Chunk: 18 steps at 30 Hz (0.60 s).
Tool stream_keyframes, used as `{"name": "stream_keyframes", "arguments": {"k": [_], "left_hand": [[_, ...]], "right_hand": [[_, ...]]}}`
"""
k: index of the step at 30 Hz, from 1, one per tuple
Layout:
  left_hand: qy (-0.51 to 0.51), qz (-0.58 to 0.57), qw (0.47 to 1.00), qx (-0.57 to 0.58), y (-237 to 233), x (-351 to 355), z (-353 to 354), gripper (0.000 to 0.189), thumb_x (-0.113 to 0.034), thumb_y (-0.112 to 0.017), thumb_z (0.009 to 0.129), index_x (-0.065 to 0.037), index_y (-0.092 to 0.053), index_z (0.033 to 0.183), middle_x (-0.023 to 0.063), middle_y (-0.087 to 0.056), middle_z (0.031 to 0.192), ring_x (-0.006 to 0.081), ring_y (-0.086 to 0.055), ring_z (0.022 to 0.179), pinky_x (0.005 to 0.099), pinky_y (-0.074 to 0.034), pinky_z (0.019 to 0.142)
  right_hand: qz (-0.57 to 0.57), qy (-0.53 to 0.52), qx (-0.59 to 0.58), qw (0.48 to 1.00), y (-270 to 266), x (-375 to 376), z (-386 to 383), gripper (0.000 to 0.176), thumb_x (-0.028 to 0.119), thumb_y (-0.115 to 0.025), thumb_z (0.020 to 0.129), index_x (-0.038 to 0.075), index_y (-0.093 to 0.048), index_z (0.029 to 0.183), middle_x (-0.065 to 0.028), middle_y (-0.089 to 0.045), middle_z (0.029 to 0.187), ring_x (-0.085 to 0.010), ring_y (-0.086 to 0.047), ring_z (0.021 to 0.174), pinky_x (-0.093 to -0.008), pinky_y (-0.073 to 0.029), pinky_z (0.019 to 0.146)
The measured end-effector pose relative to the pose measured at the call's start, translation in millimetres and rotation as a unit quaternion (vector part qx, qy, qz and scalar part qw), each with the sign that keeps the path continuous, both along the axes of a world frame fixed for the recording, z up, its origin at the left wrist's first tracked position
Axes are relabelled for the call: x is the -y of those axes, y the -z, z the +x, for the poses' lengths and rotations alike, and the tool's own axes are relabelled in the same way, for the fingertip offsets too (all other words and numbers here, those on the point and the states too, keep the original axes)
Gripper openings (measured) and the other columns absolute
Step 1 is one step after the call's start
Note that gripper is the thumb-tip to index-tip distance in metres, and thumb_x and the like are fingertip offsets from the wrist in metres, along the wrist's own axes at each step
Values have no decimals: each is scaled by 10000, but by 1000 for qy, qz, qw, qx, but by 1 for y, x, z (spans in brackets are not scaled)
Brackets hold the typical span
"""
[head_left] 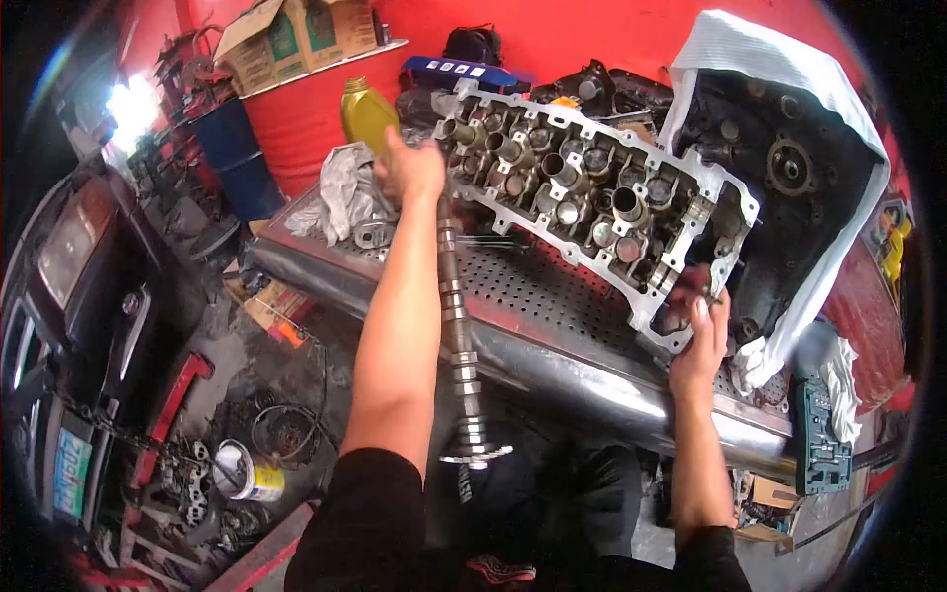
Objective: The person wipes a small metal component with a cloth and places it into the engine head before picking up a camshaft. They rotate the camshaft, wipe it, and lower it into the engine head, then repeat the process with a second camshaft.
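A cylinder head lies at an angle on the perforated metal bench, its valve side facing up. At its near right corner, my right hand grips the edge, thumb on top. My left hand, blurred by motion, is by the head's far left end, in front of a yellow-green oil bottle. Alongside my left forearm runs a camshaft, from beside that wrist past the bench's rounded front edge toward my lap. I cannot tell whether the left fingers hold it.
Grey rags lie on the bench's left. A large dark engine part under white cloth stands on the right, near a green tool case. A dark car and a white bucket are on the left.
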<state>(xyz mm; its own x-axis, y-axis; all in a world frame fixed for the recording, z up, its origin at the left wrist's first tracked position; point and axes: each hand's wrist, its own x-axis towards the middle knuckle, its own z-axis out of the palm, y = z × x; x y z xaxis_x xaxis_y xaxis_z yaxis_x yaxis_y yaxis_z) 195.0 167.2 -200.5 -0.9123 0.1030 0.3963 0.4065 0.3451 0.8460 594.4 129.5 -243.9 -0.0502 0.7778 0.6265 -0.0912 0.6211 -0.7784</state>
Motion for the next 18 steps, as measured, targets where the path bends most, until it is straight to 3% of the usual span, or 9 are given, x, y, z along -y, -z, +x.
{"name": "stream_keyframes", "arguments": {"k": [1, 2, 5, 7, 9, 11, 14, 15, 18], "left_hand": [[59, -8, 998, -4, -11, 7, 10, 667, -310, -590, 822, -152, -351, 1425, 209, -456, 1381, 400, -378, 1299, 580, -260, 1060], [116, -19, 993, -6, -17, 15, 17, 660, -318, -571, 822, -147, -358, 1422, 220, -473, 1366, 402, -401, 1290, 585, -249, 1062], [194, -12, 981, -31, 3, -15, -8, 619, -345, -485, 827, -155, -396, 1410, 256, -501, 1325, 416, -416, 1283, 593, -295, 1040], [187, -46, 981, -35, 23, -21, -10, 609, -320, -498, 821, -156, -414, 1401, 274, -509, 1303, 469, -414, 1260, 541, -326, 1047], [186, -18, 981, -47, 16, -32, -23, 630, -316, -531, 810, -157, -407, 1407, 263, -494, 1326, 464, -428, 1245, 595, -288, 1049], [169, -39, 985, -14, 12, -26, -9, 656, -339, -545, 810, -163, -386, 1421, 256, -492, 1330, 463, -432, 1238, 589, -282, 1055], [88, -39, 995, 16, -1, 0, 14, 555, -395, -620, 786, -133, -539, 1268, 230, -607, 1161, 421, -513, 1161, 485, -343, 1030], [87, -24, 996, 24, -4, 10, 15, 514, -396, -639, 776, -115, -580, 1203, 222, -631, 1107, 412, -542, 1123, 470, -370, 1004], [48, 34, 998, 0, 5, 8, -2, 413, -378, -703, 729, -49, -654, 973, 206, -674, 965, 389, -627, 971, 467, -467, 858]], "right_hand": [[67, 128, 34, 989, 1, 16, -6, 431, 163, -509, 921, -21, -431, 1303, -146, -490, 1268, -225, -490, 1092, -370, -351, 998], [79, 178, 79, 978, 76, 54, 8, 443, 175, -532, 904, -12, -448, 1296, -139, -474, 1297, -259, -481, 1105, -401, -348, 1001], [288, -78, 304, 905, 108, 153, -15, 534, 247, -674, 794, 33, -460, 1234, -128, -460, 1204, -296, -467, 1105, -433, -365, 976], [26, -224, 267, 937, 126, 152, -43, 744, 218, -755, 742, 91, -319, 1332, -147, -376, 1276, -309, -459, 1140, -499, -378, 981], [-197, -343, 35, 918, 126, 160, -45, 990, 189, -835, 690, 149, -179, 1430, -166, -292, 1348, -322, -452, 1174, -564, -391, 987], [-366, -568, -190, 712, 105, 180, -45, 774, 66, -712, 821, 96, -201, 1402, -164, -423, 1256, -278, -566, 1062, -490, -514, 903], [-509, -446, -164, 718, 91, 176, -58, 627, 79, -643, 877, 89, -262, 1375, -163, -465, 1199, -270, -625, 897, -477, -559, 798], [-486, -360, -91, 791, 72, 182, -63, 515, 2, -592, 887, 63, -303, 1308, -143, -471, 1084, -233, -627, 774, -441, -584, 711], [-428, -328, -61, 840, 70, 183, -68, 547, -28, -629, 848, 28, -274, 1260, -138, -478, 1003, -205, -614, 736, -349, -585, 623]]}}
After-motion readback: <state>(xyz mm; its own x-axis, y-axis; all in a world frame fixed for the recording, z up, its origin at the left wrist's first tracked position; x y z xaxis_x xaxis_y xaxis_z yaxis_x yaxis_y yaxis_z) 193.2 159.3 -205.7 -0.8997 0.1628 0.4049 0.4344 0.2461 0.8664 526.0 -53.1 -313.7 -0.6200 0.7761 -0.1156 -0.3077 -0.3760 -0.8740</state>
